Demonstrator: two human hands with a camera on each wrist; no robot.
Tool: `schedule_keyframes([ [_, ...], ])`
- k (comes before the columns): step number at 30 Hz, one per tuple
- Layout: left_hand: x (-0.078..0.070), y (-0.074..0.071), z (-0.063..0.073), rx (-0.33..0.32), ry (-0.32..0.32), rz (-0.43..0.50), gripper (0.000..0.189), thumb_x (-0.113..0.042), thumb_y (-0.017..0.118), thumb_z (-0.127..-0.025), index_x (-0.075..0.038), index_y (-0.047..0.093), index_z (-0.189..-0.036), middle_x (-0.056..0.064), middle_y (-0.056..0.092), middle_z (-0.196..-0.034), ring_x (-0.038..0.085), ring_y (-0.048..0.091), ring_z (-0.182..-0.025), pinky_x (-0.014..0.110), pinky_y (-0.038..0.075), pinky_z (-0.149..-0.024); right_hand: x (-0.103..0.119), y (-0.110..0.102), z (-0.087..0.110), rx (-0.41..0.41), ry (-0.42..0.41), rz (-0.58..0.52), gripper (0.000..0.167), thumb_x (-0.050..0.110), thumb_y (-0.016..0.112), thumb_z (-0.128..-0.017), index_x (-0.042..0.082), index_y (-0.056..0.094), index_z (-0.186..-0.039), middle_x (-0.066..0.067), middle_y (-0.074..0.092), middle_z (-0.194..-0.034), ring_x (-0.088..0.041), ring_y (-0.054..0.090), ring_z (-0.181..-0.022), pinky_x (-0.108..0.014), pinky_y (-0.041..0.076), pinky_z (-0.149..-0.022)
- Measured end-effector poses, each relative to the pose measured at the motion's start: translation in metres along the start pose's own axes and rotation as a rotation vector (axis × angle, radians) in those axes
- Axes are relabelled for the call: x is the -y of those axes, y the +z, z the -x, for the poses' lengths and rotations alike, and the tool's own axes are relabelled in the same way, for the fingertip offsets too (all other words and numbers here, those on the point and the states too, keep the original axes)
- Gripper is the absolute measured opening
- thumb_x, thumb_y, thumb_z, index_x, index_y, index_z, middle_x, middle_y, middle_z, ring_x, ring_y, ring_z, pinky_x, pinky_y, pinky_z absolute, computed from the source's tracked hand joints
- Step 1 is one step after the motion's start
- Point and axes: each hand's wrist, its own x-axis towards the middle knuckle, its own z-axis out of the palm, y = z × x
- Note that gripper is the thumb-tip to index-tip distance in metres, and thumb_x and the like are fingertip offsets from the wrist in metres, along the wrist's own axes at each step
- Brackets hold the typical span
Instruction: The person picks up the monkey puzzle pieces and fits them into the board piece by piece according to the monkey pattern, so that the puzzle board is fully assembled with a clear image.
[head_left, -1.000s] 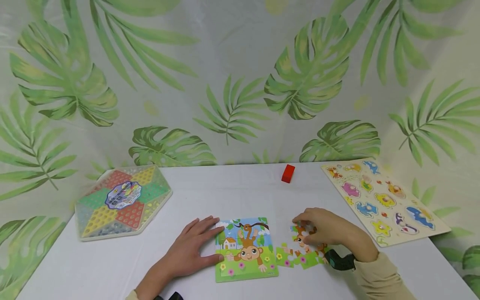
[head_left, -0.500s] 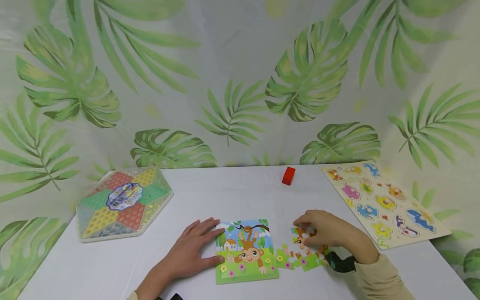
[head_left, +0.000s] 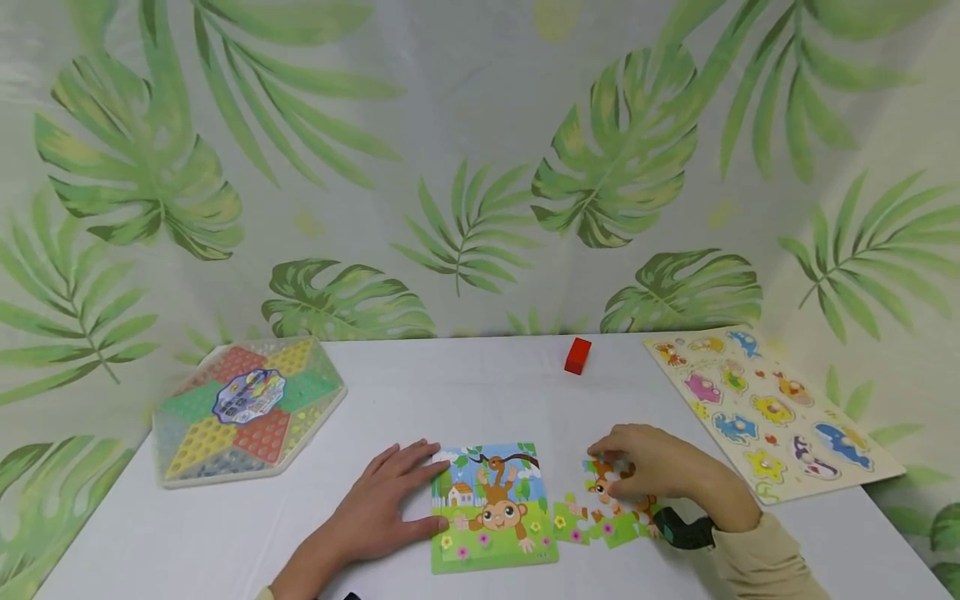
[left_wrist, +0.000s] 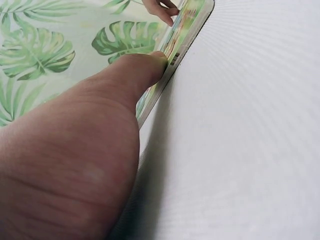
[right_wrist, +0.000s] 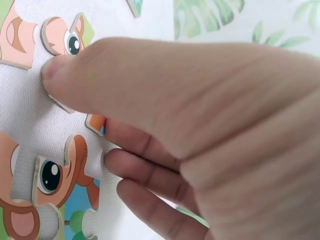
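The head view tips slightly upward: monkey puzzle (head_left: 491, 521), left hand (head_left: 388, 504), right hand (head_left: 651, 467) and red block (head_left: 577, 356) all sit a little lower in it, the upper-left printed leaf (head_left: 138, 154) drifts rightward, and the left wrist's black band (head_left: 351, 597) slips further out at bottom.

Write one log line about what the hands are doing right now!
left hand: touching monkey picture board | right hand: over loose puzzle pieces, grip unclear | red block: untouched
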Motion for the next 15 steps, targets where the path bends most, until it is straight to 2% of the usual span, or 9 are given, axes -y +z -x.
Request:
schedule_keyframes([
  [15,-0.0002,-0.0003,0.0001,0.029,-0.02,0.016,0.072,-0.066,0.069,-0.087,-0.026,0.059,-0.147,-0.002,0.047,-0.159,0.02,0.036,-0.152,0.049,0.023,-0.127,0.0012,-0.0004,0.0014,-0.007,0.0,0.002,0.046,0.028,0.086,-0.083,0.01,0.074,-0.123,0.011,0.065,-0.101,-0.005,0.057,-0.084,-0.025,0.052,-0.074],
])
